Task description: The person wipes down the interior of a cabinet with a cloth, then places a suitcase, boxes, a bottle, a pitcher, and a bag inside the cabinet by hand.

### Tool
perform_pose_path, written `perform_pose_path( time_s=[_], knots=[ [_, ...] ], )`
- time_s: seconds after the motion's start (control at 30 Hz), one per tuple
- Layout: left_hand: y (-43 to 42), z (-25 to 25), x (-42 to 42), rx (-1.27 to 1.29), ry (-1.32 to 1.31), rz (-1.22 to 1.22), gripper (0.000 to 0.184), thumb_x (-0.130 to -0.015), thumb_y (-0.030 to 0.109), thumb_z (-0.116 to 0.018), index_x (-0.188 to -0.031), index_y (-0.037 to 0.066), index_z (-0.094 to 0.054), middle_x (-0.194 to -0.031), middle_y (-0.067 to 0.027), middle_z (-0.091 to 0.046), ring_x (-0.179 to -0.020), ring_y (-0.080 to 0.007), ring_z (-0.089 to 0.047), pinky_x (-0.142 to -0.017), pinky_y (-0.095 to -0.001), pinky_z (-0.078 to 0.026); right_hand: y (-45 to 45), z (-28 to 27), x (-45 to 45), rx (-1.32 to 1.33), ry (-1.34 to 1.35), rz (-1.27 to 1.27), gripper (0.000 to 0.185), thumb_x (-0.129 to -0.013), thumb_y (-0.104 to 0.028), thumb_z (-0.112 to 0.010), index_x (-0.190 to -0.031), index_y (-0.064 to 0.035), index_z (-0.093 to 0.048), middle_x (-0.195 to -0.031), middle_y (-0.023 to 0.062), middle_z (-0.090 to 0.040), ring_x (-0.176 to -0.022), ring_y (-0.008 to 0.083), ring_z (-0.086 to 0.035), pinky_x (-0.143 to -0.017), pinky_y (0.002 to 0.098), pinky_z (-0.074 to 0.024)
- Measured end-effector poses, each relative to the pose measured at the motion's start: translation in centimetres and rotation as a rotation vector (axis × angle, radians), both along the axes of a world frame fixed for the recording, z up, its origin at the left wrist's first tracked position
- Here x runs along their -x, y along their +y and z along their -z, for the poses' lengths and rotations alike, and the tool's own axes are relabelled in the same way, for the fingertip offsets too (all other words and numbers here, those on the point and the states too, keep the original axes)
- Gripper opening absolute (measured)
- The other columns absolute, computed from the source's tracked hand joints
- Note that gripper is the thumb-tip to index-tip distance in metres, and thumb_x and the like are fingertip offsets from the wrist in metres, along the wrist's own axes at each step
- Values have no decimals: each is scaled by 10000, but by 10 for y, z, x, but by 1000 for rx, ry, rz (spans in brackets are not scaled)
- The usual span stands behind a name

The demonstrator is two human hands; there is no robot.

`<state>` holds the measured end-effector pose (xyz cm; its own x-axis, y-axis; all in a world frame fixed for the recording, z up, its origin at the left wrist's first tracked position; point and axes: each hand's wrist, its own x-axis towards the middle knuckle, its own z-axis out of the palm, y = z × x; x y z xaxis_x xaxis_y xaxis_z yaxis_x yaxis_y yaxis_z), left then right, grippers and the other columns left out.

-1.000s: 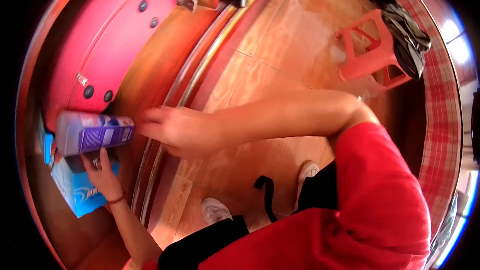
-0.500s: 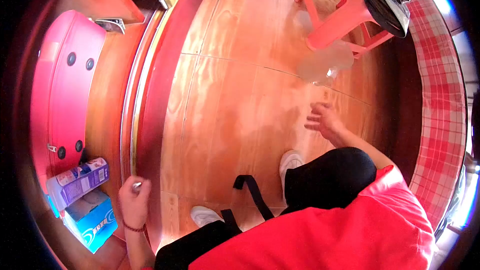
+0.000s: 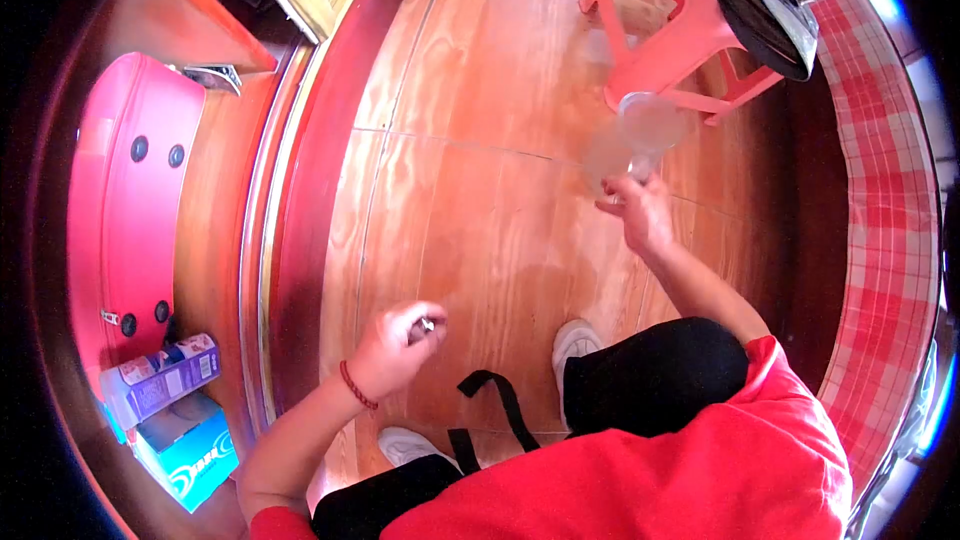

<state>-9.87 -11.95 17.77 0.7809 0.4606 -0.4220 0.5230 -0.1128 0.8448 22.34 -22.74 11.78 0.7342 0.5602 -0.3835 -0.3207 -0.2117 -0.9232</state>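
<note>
My left hand [image 3: 398, 340], with a dark red bracelet on its wrist, is raised over the floor and closed around a small shiny object [image 3: 424, 326]. Its kind is too small to make out. On the right, the fingers of my right hand [image 3: 645, 212] are curled at the near end of a clear, rounded plastic object [image 3: 650, 127]. This see-through thing has two round parts and is blurry, so its exact kind does not show. It is in front of a pink plastic stool [image 3: 665, 52].
Dark bags [image 3: 770, 15] lie on the stool. At left are a pink suitcase [image 3: 120, 190], a purple box [image 3: 165, 376] and a blue box [image 3: 195, 460] on a wooden ledge. A black strap [image 3: 505, 400] hangs near my shoes. Checked cloth [image 3: 885, 190] borders the right.
My left hand has moved right, away from the ledge, still closed on the small shiny object. My right hand has reached forward from open fingers to the clear plastic object, which now appears tilted.
</note>
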Motion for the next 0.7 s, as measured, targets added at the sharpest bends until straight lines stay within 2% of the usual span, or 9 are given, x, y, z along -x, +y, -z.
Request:
perform_pose_path(
  time_s=[0.03,0.07,0.17,0.33,0.37,0.47,0.5,0.6,0.7],
  knots=[
    [2,4,1,104,-21,-69,206,-794,86,-598,-991,26,-585,-782,-2,-570,-631,-20,-452,-553,-199,-406,-4,2,14,-2,-9,-52,171,-734,-151,-560,-848,-37,-504,-734,31,-516,-643,131,-507,-587,279,-458],
    [4,6,-1,106,-15,-84,206,-794,86,-598,-991,26,-585,-782,-2,-570,-631,-20,-452,-553,-199,-406,-9,1,27,26,-118,-167,108,-735,-111,-558,-808,-49,-508,-686,7,-502,-621,101,-482,-561,250,-424],
    [7,4,-4,72,-88,-217,281,-783,74,-608,-1058,33,-569,-812,4,-571,-614,-6,-438,-542,-173,-390,-15,-13,59,32,-155,-394,115,-718,-68,-584,-806,-32,-520,-712,9,-517,-629,91,-475,-563,258,-411],
    [5,-10,3,-11,-173,-280,535,-758,57,-638,-1253,65,-435,-1013,-11,-533,-658,0,-460,-559,-152,-389,5,-52,84,-39,-340,-1089,220,-683,-31,-623,-897,-12,-576,-848,102,-601,-810,206,-579,-706,312,-457],
    [5,-14,5,-24,-154,-316,535,-758,57,-638,-1253,65,-435,-1013,-11,-533,-658,0,-460,-559,-152,-389,12,-58,91,-118,-326,-1201,269,-679,-9,-603,-947,-29,-584,-898,133,-604,-879,250,-583,-752,319,-462],
    [5,-20,19,127,-325,-446,695,-724,10,-655,-1328,65,-316,-888,-23,-484,-753,-75,-495,-648,-212,-446,36,-81,113,-172,-306,-1350,258,-680,13,-588,-935,-26,-588,-904,123,-606,-880,225,-576,-750,307,-460],
    [5,-19,25,26,-401,-460,721,-718,2,-660,-1336,58,-293,-894,-26,-477,-777,-79,-492,-660,-216,-449,44,-93,121,-92,-44,-1321,237,-682,24,-586,-915,-18,-585,-869,109,-597,-839,204,-572,-728,297,-452],
    [10,-32,53,-359,-429,-416,733,-710,20,-677,-1334,51,-294,-902,-52,-462,-810,-108,-498,-692,-234,-458,69,-125,142,153,-28,-1451,220,-693,32,-576,-910,-4,-572,-825,85,-588,-766,163,-560,-684,278,-445],
    [7,-39,80,-500,-334,-448,720,-697,60,-691,-1318,44,-326,-871,-82,-461,-783,-145,-511,-700,-253,-463,75,-122,165,-162,-153,-1497,222,-697,24,-573,-918,2,-562,-770,64,-565,-717,132,-537,-643,270,-438]
  ],
)
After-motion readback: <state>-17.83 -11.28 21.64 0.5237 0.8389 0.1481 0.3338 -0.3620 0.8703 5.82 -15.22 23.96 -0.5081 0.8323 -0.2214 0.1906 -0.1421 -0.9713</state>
